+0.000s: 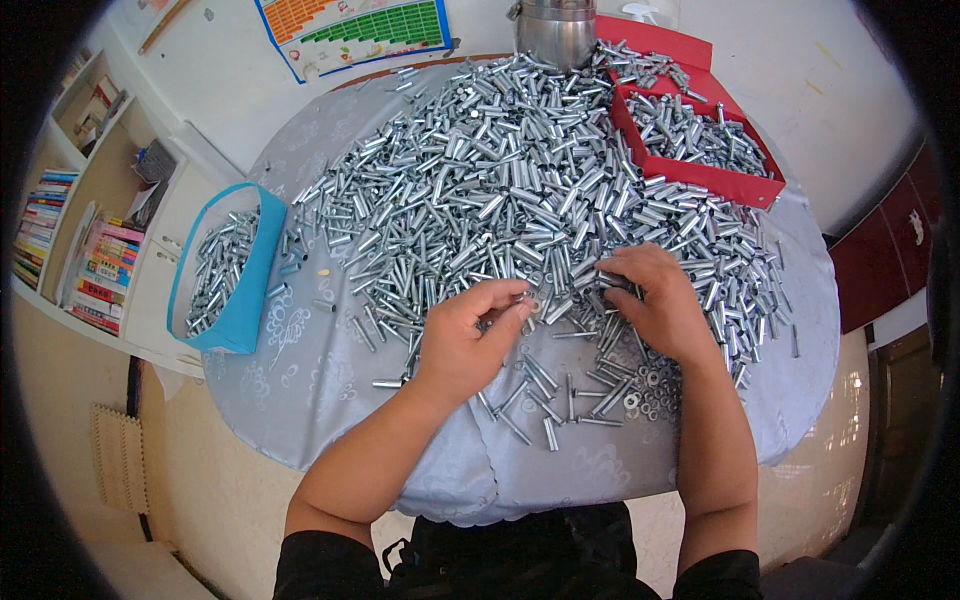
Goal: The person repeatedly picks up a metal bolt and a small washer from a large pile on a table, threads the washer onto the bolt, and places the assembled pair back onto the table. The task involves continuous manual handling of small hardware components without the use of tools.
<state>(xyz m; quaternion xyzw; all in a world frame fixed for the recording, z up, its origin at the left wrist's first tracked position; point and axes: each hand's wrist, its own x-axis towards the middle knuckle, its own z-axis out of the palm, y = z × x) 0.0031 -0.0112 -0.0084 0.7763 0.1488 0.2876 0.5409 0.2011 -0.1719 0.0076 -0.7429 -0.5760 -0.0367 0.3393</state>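
Note:
My left hand (465, 335) is closed in a pinch at the near edge of the pile, thumb and forefinger on a small metal washer (531, 304). To its right, my right hand (655, 300) reaches into the pile with thumb and fingers curled together. What lies between those fingers is hidden. A big heap of silvery metal sleeves and bolts (500, 170) spreads beyond both hands. Several loose bolts (540, 375) lie just in front of the hands. Beside them, under my right wrist, is a small cluster of washers (652, 392).
On the left stands a blue fabric bin (243, 315) holding metal pieces. A red box (700, 175) full of them sits at the far right, near a steel canister (556, 38). A grey patterned cloth (300, 400) covers the round table. A bookshelf (150, 260) stands further left.

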